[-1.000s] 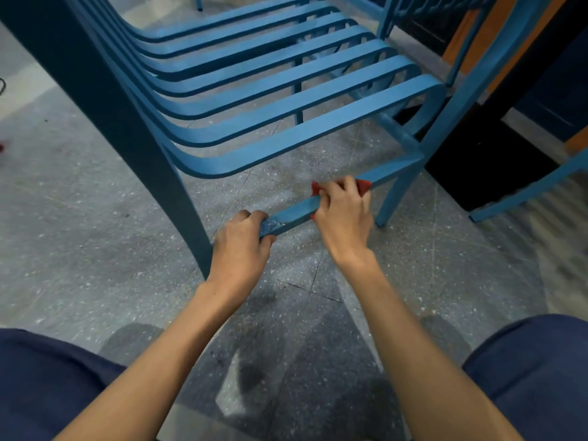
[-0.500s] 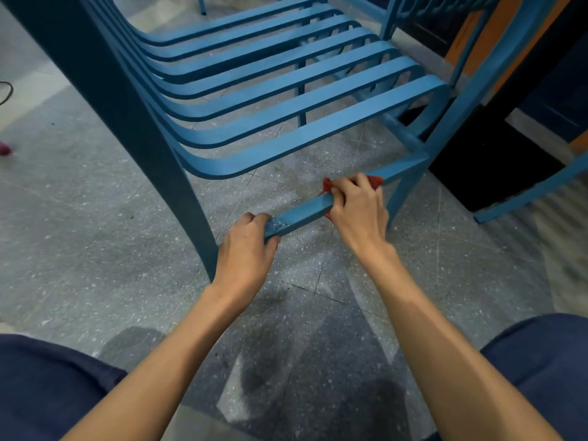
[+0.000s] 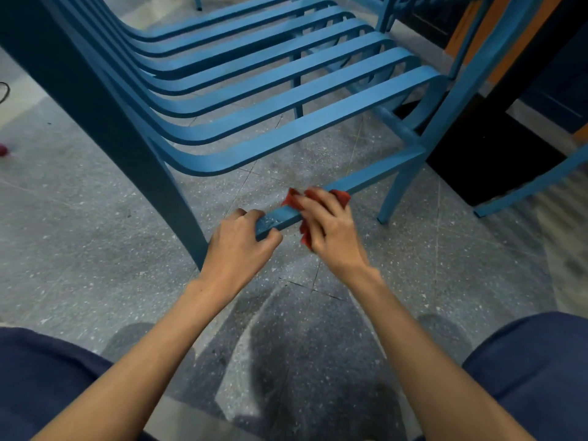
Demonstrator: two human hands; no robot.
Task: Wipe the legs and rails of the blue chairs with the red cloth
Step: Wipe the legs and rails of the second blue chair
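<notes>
A blue slatted chair (image 3: pixel 254 90) fills the upper view, seen from low down. Its lower rail (image 3: pixel 366 178) runs from the dark near leg (image 3: pixel 178 218) on the left up to the right-hand leg (image 3: pixel 394 192). My left hand (image 3: pixel 241 243) grips the rail's near end beside the dark leg. My right hand (image 3: pixel 331 224) holds the red cloth (image 3: pixel 342 197) wrapped over the rail just right of the left hand. Most of the cloth is hidden under my fingers.
Speckled grey floor (image 3: pixel 95 265) lies below. A second blue chair's leg (image 3: pixel 534 183) slants at the right, over a black mat (image 3: pixel 496 160). An orange and dark wall panel (image 3: pixel 525 43) stands at the back right. My knees in dark blue trousers (image 3: pixel 534 361) frame the bottom corners.
My right hand with the cloth slid a little along the rail and has now come back nearer the left hand. The left hand keeps its grip on the rail.
</notes>
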